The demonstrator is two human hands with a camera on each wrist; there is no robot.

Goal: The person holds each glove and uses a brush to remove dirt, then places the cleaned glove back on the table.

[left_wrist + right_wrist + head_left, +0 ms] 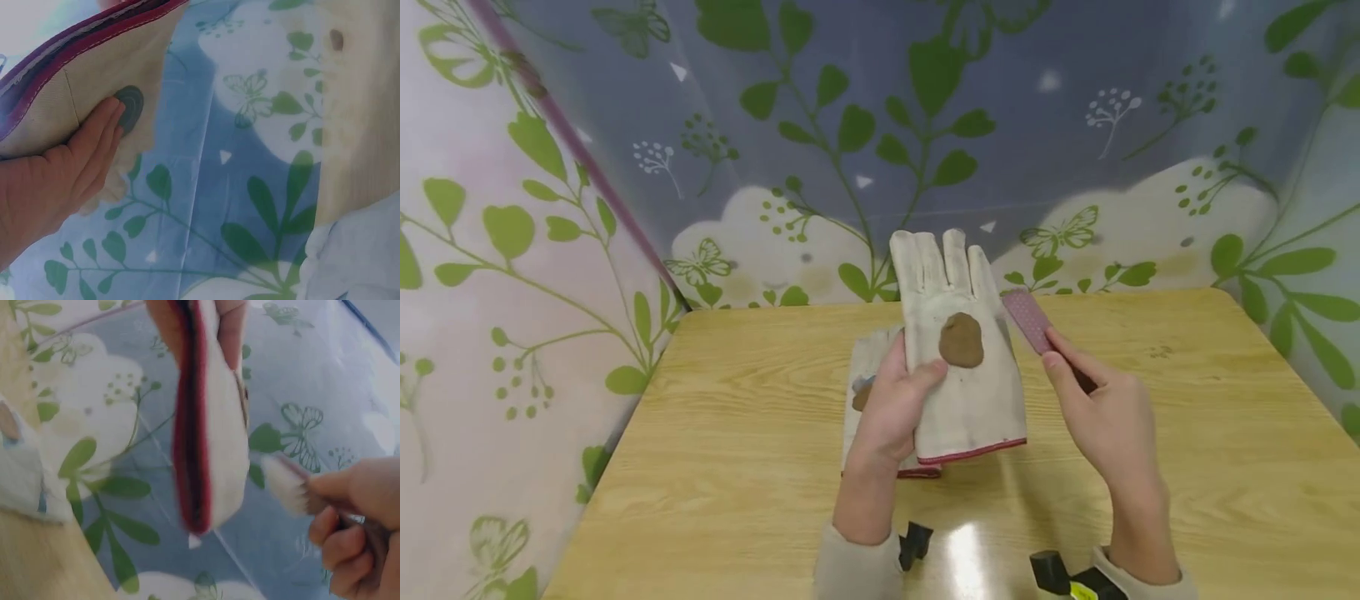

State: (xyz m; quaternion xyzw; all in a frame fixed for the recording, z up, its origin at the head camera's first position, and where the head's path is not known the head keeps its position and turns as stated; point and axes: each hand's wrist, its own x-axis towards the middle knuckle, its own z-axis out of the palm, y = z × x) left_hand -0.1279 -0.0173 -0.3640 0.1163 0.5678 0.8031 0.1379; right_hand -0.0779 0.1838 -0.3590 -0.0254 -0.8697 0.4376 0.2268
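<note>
My left hand [887, 412] grips a cream cloth glove [973, 408] with a red hem, raised above the table. Its thumb lies across the front at the lower edge of a brown patch [962, 340]. In the left wrist view, the fingers [94, 140] reach along the glove's other side to a dark round patch [130, 107]. A small brush [1027, 321] with a pinkish back is in my right hand [1108, 417], pinched between thumb and fingers just right of the glove. Its white bristles [284, 487] face the glove in the right wrist view.
A second cream glove [855, 437] lies on the wooden table [737, 433], partly hidden behind the left hand and raised glove. A brown patch [861, 397] shows on it. Leaf-printed cloth [820, 167] hangs behind the table and at its sides.
</note>
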